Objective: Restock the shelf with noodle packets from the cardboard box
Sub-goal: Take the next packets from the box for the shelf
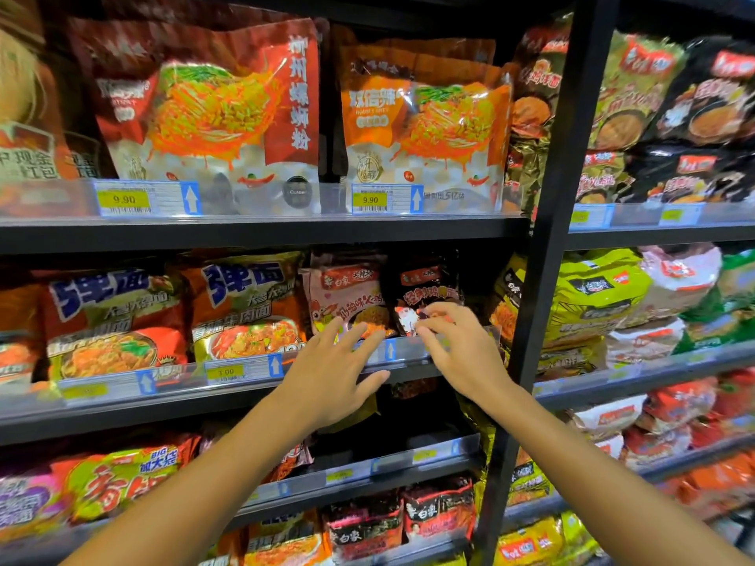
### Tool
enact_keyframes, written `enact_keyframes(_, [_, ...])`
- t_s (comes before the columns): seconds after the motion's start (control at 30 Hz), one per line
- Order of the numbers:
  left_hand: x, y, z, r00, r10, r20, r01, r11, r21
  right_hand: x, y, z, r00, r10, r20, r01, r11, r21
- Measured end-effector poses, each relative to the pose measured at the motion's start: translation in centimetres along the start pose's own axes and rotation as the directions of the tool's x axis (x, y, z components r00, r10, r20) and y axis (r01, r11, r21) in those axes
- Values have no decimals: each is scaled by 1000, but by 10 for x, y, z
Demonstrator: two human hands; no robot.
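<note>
Where hands (400, 361) reach, stocked shelves (261, 234).

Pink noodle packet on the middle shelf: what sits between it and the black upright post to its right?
In the head view, a black noodle packet stands between the pink noodle packet and the black upright post; the right hand reaches its lower edge.

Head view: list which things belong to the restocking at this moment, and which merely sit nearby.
In use: left hand; right hand; black noodle packet; pink noodle packet; middle shelf rail.

Nearby: orange pouches; price tag; black upright post.
</note>
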State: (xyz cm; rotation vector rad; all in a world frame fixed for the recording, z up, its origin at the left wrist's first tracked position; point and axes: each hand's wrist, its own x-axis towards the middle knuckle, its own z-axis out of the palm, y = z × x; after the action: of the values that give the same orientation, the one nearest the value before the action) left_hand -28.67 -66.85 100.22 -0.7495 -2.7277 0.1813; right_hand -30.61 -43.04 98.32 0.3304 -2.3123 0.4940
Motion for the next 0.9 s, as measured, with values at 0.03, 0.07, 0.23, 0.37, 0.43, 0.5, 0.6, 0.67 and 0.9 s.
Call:
enact_keyframes(0.03, [2, 1, 1, 1000, -9, 8, 9, 1000, 8, -3, -1, 2, 999, -16, 45, 17, 999, -39])
enact_keyframes(0.07, [4, 2, 2, 1000, -20, 19, 19, 999, 27, -4, -2, 2, 996, -22, 84, 28, 997, -74])
enact_keyframes(0.23, [8, -5, 4, 995, -75, 63, 70, 994, 84, 5, -13, -2, 980, -43, 195, 84, 974, -209])
enact_keyframes(0.37, [10, -8, 0, 992, -104, 77, 99, 993, 71, 15, -21, 4, 937, 108, 332, 4, 948, -320])
enact_keyframes(0.43, [11, -6, 0, 990, -114, 86, 108, 992, 71, 21, -15, 12, 921, 123, 370, 14, 938, -346])
enact_keyframes(0.5, [9, -4, -1, 989, -111, 95, 105, 992, 68, 24, -14, 13, 897, 139, 420, 17, 938, -347])
enact_keyframes(0.6, [2, -3, -2, 991, -107, 81, 104, 993, 48, 19, -18, 3, 898, 156, 411, -56, 968, -245])
enact_keyframes(0.67, [-3, -5, 0, 995, -101, 9, 101, 995, 6, 10, -21, -7, 932, 122, 340, -61, 981, -187])
enact_keyframes(0.9, [-8, 32, 11, 957, 73, -281, -123, 978, -165, -41, -16, -37, 984, 14, 175, -14, 1000, -1])
